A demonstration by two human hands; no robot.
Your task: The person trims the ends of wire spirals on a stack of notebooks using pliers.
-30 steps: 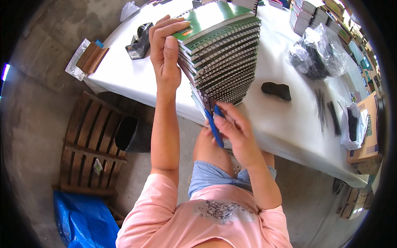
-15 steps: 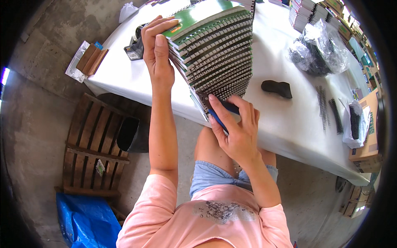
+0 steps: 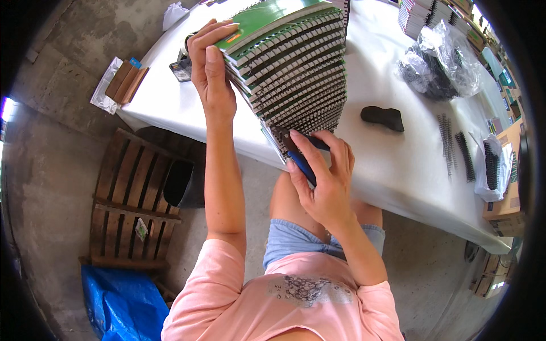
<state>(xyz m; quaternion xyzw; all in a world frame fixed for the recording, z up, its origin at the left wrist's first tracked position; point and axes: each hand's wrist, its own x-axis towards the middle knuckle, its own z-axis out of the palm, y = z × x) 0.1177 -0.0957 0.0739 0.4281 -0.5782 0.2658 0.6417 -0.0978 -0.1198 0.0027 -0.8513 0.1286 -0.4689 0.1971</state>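
A tall stack of spiral-bound notebooks (image 3: 301,74) with a green top cover stands at the table's near edge, its coil-bound spines turned toward me. My left hand (image 3: 215,71) grips the stack's upper left corner, fingers over the cover and thumb along the side. Blue-handled pliers (image 3: 302,166) are in my right hand (image 3: 324,182), which is closed round the handles. Their dark jaws meet the coils low on the stack, near its left corner. The exact bite of the jaws is too small to make out.
On the white-covered table (image 3: 381,165) lie a black curved object (image 3: 382,118), loose black coils (image 3: 464,156) and a clear plastic bag (image 3: 441,62) of coils. More notebooks (image 3: 418,20) stand far right. A cardboard box (image 3: 506,199), wooden pallet (image 3: 131,199) and blue tarp (image 3: 122,301) surround the table.
The stack's top and my left hand have shifted slightly left. My right hand and the pliers stay low at the coils, with hardly any movement.
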